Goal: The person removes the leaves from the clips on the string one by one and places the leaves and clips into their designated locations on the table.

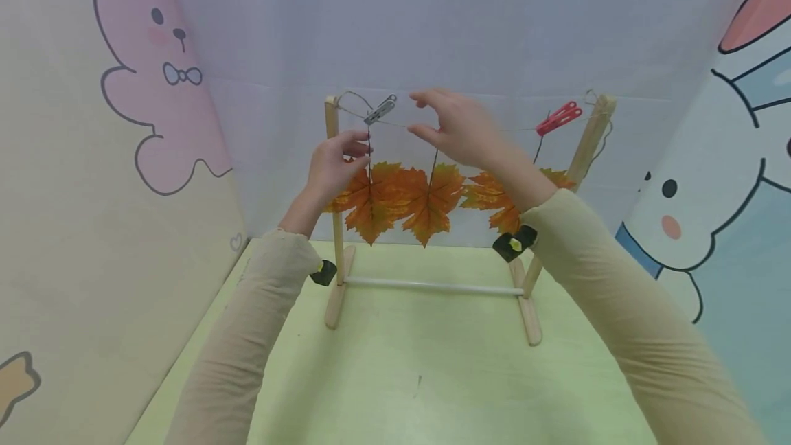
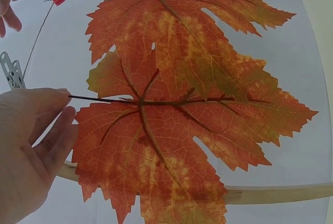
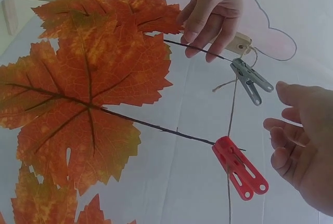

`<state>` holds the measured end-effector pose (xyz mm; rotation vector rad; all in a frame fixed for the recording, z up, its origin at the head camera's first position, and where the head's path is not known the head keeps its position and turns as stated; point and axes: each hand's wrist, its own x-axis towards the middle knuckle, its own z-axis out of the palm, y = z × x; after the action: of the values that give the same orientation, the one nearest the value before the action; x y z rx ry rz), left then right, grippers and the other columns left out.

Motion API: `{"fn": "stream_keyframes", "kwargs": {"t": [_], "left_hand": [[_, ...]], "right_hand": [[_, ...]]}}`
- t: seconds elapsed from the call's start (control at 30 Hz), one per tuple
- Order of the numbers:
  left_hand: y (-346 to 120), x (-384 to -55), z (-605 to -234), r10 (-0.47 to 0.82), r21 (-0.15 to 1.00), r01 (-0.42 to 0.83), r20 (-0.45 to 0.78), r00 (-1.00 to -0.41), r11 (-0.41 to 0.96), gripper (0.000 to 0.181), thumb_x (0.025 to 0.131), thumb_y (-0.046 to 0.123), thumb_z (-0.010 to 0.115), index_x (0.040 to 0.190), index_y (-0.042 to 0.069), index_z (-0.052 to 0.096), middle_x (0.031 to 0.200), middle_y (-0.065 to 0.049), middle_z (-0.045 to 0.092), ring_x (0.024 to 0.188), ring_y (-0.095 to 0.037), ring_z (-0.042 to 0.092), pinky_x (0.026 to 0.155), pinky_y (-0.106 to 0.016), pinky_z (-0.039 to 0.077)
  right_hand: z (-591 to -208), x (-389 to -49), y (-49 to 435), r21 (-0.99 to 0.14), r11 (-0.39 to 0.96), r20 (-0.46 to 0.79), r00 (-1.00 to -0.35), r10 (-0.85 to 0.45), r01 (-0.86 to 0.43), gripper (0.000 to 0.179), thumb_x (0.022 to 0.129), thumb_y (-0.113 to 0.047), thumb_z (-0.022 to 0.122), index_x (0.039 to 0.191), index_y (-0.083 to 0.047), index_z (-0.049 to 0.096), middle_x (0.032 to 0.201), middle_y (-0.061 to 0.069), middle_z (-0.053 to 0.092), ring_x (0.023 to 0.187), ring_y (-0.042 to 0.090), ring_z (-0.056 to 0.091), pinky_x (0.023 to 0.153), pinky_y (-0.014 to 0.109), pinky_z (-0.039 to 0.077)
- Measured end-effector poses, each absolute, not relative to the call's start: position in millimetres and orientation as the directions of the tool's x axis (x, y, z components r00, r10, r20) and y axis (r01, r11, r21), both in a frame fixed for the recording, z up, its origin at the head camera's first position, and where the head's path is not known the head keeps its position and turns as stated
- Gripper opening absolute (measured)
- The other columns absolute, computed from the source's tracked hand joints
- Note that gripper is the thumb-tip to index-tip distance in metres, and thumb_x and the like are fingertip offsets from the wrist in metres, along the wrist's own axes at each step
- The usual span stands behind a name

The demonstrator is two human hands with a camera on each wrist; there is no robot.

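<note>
Three orange maple leaves hang by dark stems from a thin string. My left hand (image 1: 334,163) is at the stem of the left maple leaf (image 2: 151,130), fingertips right beside the stem and fingers loosely bent. A grey clothespin (image 3: 250,78) grips the top of that stem on the string. My right hand (image 1: 460,126) hovers just right of the grey clothespin, thumb and fingers apart, holding nothing. Behind it in the head view hangs the middle maple leaf (image 1: 429,201); its red clothespin (image 3: 239,167) shows in the right wrist view. The right maple leaf (image 1: 494,198) is partly hidden by my right forearm.
The string runs between two wooden posts; the left post (image 1: 337,225) and right post (image 1: 590,139) stand on flat feet joined by a white rod (image 1: 432,286). Another red clothespin (image 1: 559,119) is near the right post. Below is a pale green tabletop (image 1: 432,362).
</note>
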<state>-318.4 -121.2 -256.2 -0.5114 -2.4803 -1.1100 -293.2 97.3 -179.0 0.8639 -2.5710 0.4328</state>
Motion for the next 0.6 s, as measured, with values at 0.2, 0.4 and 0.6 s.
{"fn": "stream_keyframes", "kwargs": {"t": [0.2, 0.4, 0.6], "left_hand": [[-121, -318, -257, 0.168, 0.648, 0.456, 0.456, -0.874, 0.610, 0.026, 0.087, 0.009, 0.061, 0.112, 0.007, 0.061, 0.099, -0.010, 0.067, 0.089, -0.020, 0.061, 0.076, -0.032, 0.050], [-121, -317, -257, 0.166, 0.646, 0.454, 0.457, -0.874, 0.613, 0.024, 0.086, 0.010, 0.061, 0.110, 0.006, 0.062, 0.098, -0.010, 0.067, 0.088, -0.020, 0.061, 0.076, -0.032, 0.050], [-121, -318, -258, 0.167, 0.641, 0.473, 0.479, -0.862, 0.604, 0.022, 0.085, 0.009, 0.063, 0.106, 0.004, 0.063, 0.097, -0.012, 0.067, 0.087, -0.021, 0.061, 0.075, -0.032, 0.050]], "right_hand": [[-180, -299, 93, -0.240, 0.753, 0.476, -0.750, -0.459, -0.613, 0.048, 0.091, -0.023, 0.055, 0.134, -0.006, 0.042, 0.125, 0.012, 0.052, 0.086, 0.025, 0.054, 0.080, 0.036, 0.045], [-179, -304, 90, -0.250, 0.760, 0.465, -0.763, -0.448, -0.599, 0.054, 0.088, -0.030, 0.058, 0.135, -0.008, 0.042, 0.126, 0.011, 0.052, 0.084, 0.024, 0.052, 0.079, 0.035, 0.044], [-179, -308, 82, -0.248, 0.772, 0.452, -0.774, -0.443, -0.586, 0.054, 0.089, -0.031, 0.057, 0.135, -0.008, 0.042, 0.125, 0.010, 0.053, 0.087, 0.023, 0.052, 0.082, 0.034, 0.044]]}}
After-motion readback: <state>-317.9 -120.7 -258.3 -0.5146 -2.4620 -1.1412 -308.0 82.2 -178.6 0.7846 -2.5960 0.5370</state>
